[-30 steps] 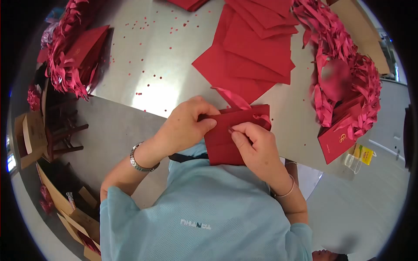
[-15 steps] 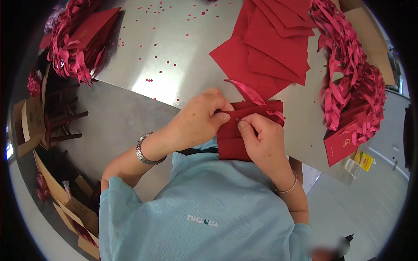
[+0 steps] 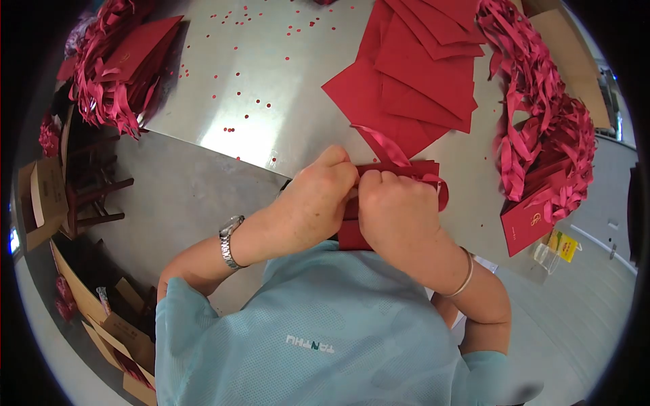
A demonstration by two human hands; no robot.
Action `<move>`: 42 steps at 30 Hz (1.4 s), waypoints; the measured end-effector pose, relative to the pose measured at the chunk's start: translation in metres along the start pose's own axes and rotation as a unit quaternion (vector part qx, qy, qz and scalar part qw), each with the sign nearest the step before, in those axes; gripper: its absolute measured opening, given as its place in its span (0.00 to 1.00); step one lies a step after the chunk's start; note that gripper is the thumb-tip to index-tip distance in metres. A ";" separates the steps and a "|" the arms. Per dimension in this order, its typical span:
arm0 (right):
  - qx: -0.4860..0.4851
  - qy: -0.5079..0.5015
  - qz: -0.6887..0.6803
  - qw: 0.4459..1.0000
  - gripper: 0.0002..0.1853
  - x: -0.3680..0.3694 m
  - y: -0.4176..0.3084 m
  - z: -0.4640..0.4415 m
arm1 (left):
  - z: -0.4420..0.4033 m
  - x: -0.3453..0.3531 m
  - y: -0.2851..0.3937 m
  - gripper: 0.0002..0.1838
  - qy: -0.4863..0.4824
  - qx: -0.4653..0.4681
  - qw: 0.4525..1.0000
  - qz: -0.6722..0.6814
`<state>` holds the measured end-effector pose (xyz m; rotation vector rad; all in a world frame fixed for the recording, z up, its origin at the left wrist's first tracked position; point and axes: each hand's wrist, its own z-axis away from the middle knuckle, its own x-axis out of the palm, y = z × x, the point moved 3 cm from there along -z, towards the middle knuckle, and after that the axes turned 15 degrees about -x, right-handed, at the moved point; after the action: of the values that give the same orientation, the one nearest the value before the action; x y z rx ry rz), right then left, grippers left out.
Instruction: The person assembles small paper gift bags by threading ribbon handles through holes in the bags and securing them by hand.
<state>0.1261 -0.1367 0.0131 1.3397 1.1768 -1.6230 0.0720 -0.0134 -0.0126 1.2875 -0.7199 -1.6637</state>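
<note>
A red paper bag [image 3: 351,235] is at the table's front edge, close against my body. My left hand [image 3: 318,199] is closed on its upper left part, thumb and fingers bunched together. Right beside it, my right hand [image 3: 401,213] is curled shut over the bag's upper front. Its fingertips are turned away, so whether they pinch the paper or a ribbon end is hidden. A pink-red ribbon [image 3: 387,146] loops up from the bag's top onto the table. Another bit of ribbon [image 3: 430,178] shows at the bag's right side.
Flat red bags [image 3: 426,81] lie fanned out behind my hands. Ribboned bags are heaped at right [image 3: 552,149] and far left [image 3: 112,81]. Small red paper dots [image 3: 258,101] dot the metal table [image 3: 203,115]. Cardboard boxes [image 3: 51,189] and a dark wooden stool [image 3: 101,193] stand at left.
My right hand has rolled over and moved up and left against my left hand, its fingers now hidden. The right elbow has swung outward. The bag's right side now bulges outward.
</note>
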 end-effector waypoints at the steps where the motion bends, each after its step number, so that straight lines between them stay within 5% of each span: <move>1: 0.013 -0.012 -0.034 0.999 0.06 0.002 0.007 -0.001 | 0.001 0.000 0.000 0.03 0.001 0.001 1.000 0.000; 8: 0.079 0.102 -0.120 0.984 0.13 -0.013 0.016 0.009 | 0.003 -0.004 -0.002 0.06 0.032 0.040 0.999 0.013; 17: 0.012 0.158 -0.201 0.967 0.14 0.001 0.009 0.018 | -0.019 -0.037 0.018 0.06 -0.011 0.048 0.998 -0.047; 19: 0.007 0.157 -0.192 0.969 0.14 0.001 0.008 0.020 | -0.032 -0.032 0.021 0.07 -0.166 0.091 0.973 -0.134; 23: 0.024 0.182 -0.202 0.962 0.16 0.007 0.013 0.024 | -0.043 -0.035 0.033 0.07 -0.230 0.088 0.959 -0.140; 29: 0.000 0.164 -0.135 0.977 0.17 0.000 0.011 0.022 | -0.044 -0.027 0.026 0.04 -0.110 0.135 0.965 -0.194; 34: -0.032 0.094 -0.059 0.993 0.17 0.003 0.006 0.021 | -0.044 -0.034 0.002 0.04 -0.031 0.081 0.993 -0.085; 36: -0.048 0.099 -0.062 0.992 0.16 0.005 0.008 0.025 | -0.050 -0.054 -0.012 0.03 0.120 0.053 0.988 -0.084; 38: -0.055 0.036 -0.033 0.997 0.20 0.001 0.005 0.028 | -0.048 -0.063 -0.019 0.03 0.127 -0.003 0.989 -0.072; 42: -0.103 0.153 0.038 0.982 0.30 -0.012 -0.004 0.033 | -0.039 -0.056 -0.013 0.10 0.142 0.003 0.985 -0.095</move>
<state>0.1141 -0.1666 0.0271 1.5135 1.4110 -1.2323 0.1088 0.0446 -0.0103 1.5993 -0.4431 -1.5791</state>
